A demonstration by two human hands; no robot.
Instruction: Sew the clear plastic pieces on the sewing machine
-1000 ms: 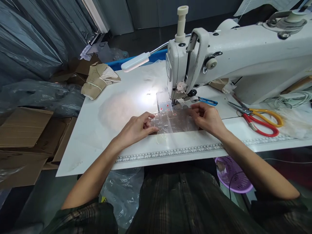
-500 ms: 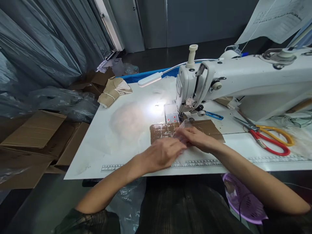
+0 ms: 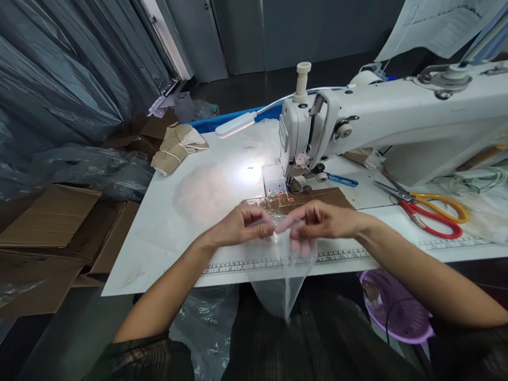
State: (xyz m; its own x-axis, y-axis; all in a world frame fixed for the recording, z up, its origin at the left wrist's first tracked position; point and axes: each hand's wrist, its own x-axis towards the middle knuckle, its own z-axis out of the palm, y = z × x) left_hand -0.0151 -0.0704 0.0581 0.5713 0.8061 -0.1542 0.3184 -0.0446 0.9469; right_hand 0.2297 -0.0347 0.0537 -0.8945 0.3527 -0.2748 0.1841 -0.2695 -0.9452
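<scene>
A sheer, whitish piece of fabric (image 3: 278,280) hangs from both hands over the table's front edge, its lower end tapering to a point. My left hand (image 3: 248,225) pinches its upper edge between thumb and fingers. Close beside it, my right hand (image 3: 317,225) grips the same edge, and some of its fingers show through the sheer material. Just beyond the hands lies a brown taped board (image 3: 329,197), in front of the needle area of a white sewing machine (image 3: 304,132). Small red marks dot the metal plate (image 3: 273,186) there.
Scissors (image 3: 428,209) with red and orange handles lie at the right, and blue thread snips (image 3: 342,180) rest by the machine. A tied beige bundle (image 3: 172,151) sits at the far left. A printed ruler (image 3: 226,267) runs along the front edge. Below are a purple basket (image 3: 397,307) and cardboard boxes (image 3: 51,217).
My hands have drawn back from the board towards me and come apart slightly. The sheer fabric, earlier bunched between them, now hangs down spread out.
</scene>
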